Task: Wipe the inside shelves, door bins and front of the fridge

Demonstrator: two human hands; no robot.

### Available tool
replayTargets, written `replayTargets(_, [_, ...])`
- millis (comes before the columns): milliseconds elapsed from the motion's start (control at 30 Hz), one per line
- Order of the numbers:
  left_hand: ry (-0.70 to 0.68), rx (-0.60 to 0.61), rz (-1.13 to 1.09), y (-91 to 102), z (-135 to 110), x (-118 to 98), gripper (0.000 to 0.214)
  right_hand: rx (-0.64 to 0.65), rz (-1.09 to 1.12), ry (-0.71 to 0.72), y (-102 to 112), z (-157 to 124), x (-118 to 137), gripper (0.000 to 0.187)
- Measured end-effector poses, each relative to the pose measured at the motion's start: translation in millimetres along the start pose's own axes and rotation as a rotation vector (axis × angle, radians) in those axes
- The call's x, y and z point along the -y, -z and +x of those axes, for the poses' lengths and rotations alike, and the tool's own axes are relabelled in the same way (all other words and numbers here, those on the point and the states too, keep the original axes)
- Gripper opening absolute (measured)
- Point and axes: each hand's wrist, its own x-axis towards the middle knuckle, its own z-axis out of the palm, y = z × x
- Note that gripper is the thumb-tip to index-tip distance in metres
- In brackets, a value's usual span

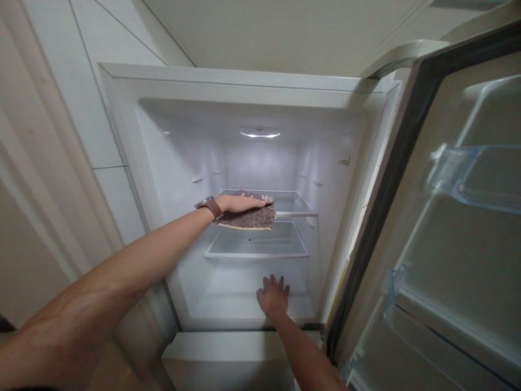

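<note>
Inside the open refrigerator, my left hand (pixel 246 203), with a watch on a brown strap at the wrist, lies flat with fingers stretched out on a brown-grey cloth (pixel 254 218). The cloth has a pale edge and lies under the palm at the upper glass shelf (pixel 296 203), covering much of it. Below is a lower glass shelf (pixel 277 241), with a small dark speck on it. My right hand (pixel 273 296) is at the refrigerator's bottom, fingers spread and holding nothing. It appears to rest on the white floor of the compartment.
The refrigerator door (pixel 459 239) stands open on the right, with clear plastic door bins (pixel 480 176) and a dark seal. A lamp (pixel 260 134) glows at the top of the compartment. White wall tiles (pixel 109 136) and a beige curtain-like surface (pixel 44 141) are on the left.
</note>
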Motion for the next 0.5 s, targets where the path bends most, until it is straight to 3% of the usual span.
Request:
replayTargets(67, [0.056, -0.005, -0.151, 18.7, 3, 12, 0.047, -0.001, -0.003, 0.003, -1, 0, 0, 0.059])
replayTargets(200, [0.272, -0.204, -0.164, 33.0, 14, 39, 0.026, -0.011, -0.016, 0.001, -2, -1, 0, 0.06])
replayTargets(367, [0.411, -0.178, -0.272, 26.6, 19, 50, 0.028, -0.028, -0.004, 0.004, -4, -1, -1, 0.059])
replayTargets(500, [0.323, -0.073, -0.561, 31.6, 22, 36, 0.032, -0.027, -0.005, 0.011, -6, 0, -2, 0.059])
